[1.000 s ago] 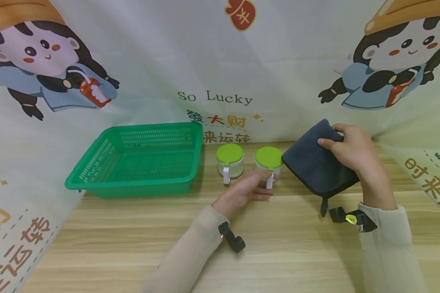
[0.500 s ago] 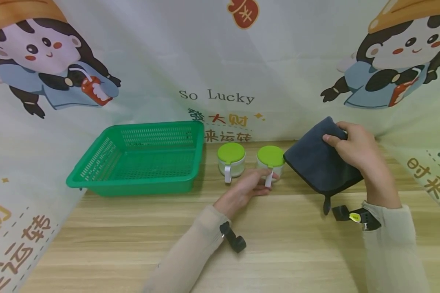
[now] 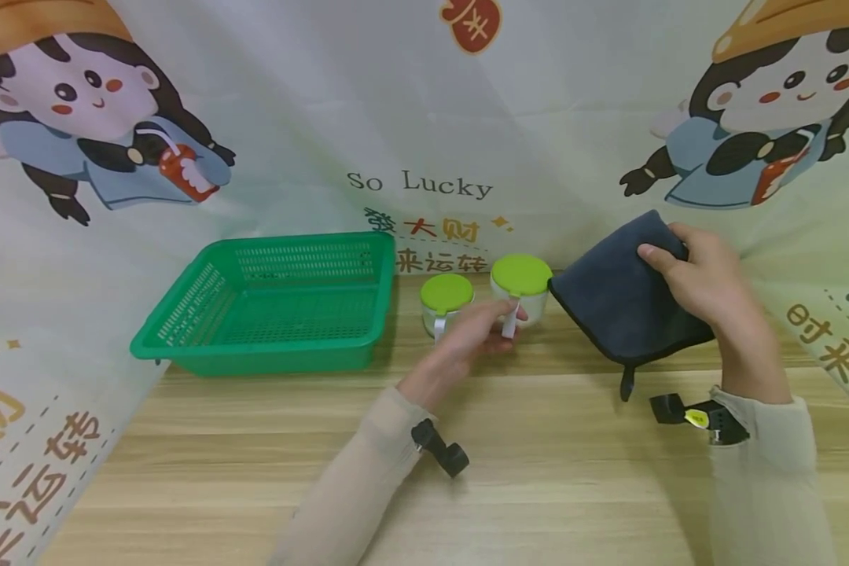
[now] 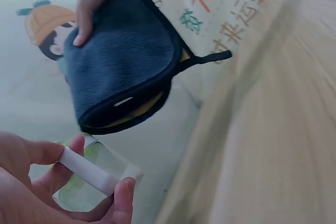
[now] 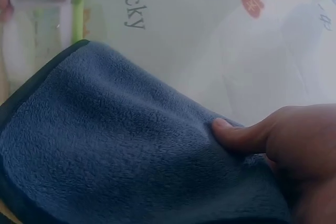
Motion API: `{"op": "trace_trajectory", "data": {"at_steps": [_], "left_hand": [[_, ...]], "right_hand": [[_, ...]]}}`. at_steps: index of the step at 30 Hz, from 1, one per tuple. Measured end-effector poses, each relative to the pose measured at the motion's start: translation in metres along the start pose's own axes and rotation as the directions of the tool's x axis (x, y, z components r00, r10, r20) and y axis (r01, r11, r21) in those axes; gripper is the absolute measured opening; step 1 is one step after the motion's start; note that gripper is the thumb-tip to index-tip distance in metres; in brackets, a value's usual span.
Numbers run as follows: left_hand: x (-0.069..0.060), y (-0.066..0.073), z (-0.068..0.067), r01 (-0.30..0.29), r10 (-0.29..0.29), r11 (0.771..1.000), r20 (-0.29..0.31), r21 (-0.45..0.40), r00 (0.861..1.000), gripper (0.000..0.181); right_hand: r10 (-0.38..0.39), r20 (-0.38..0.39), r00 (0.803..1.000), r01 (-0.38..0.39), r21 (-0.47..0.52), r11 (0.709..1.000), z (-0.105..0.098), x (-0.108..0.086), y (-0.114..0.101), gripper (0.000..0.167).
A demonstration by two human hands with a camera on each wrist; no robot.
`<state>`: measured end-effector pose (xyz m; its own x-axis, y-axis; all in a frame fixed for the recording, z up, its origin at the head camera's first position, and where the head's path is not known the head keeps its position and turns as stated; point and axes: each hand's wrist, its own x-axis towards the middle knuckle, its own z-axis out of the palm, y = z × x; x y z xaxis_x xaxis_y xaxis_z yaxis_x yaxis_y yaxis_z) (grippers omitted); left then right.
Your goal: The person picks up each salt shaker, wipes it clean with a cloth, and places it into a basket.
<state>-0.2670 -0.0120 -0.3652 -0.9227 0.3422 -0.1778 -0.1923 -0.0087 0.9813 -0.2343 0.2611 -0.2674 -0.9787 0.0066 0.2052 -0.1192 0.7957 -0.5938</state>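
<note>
Two clear jars with green lids and white handles are at the back middle. My left hand [image 3: 467, 334] grips the right jar [image 3: 521, 277] by its handle [image 4: 89, 171], and this jar looks lifted off the table. The left jar [image 3: 446, 293] stands beside it, its handle partly behind my hand. My right hand [image 3: 707, 275] pinches a folded dark blue-grey cloth [image 3: 626, 291] near its upper edge, thumb [image 5: 231, 132] on the front face. The cloth hangs with its left corner at the right jar's side and a small loop at the bottom.
A green slotted basket [image 3: 276, 365] stands at the back left of the wooden table [image 3: 538, 487]. Behind everything hangs a printed white curtain [image 3: 311, 102], close to the jars and the basket.
The right jar has risen and moved slightly back with my left hand on its handle. My right hand has shifted a little to the right and up with the cloth.
</note>
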Motion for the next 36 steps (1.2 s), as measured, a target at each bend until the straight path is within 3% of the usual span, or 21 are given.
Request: {"op": "trace_trajectory", "data": {"at_steps": [4,7,20,27,36], "left_hand": [[-0.005,0.012,-0.006,-0.011,0.011,1.000,-0.021,-0.010,1.000,0.027],[-0.009,0.021,-0.010,-0.032,0.032,0.999,-0.036,-0.004,0.999,0.027],[-0.029,0.050,-0.026,-0.092,0.092,0.996,-0.070,0.011,0.993,0.027],[-0.037,0.059,-0.031,-0.095,0.097,0.995,-0.104,0.025,0.990,0.030],[-0.042,0.062,-0.031,-0.085,0.089,0.995,-0.108,0.043,0.990,0.030]], "right_hand": [[-0.063,-0.100,0.993,0.064,0.008,0.998,-0.001,-0.005,-0.003,0.048],[-0.080,-0.128,0.989,0.081,0.000,0.997,-0.002,-0.008,-0.007,0.045],[-0.160,0.011,0.987,0.161,-0.022,0.987,0.007,-0.009,-0.025,0.051],[-0.245,0.023,0.969,0.246,0.000,0.969,0.023,-0.012,-0.041,0.042],[-0.319,0.018,0.948,0.316,0.080,0.945,0.035,-0.015,-0.053,0.045]]}}
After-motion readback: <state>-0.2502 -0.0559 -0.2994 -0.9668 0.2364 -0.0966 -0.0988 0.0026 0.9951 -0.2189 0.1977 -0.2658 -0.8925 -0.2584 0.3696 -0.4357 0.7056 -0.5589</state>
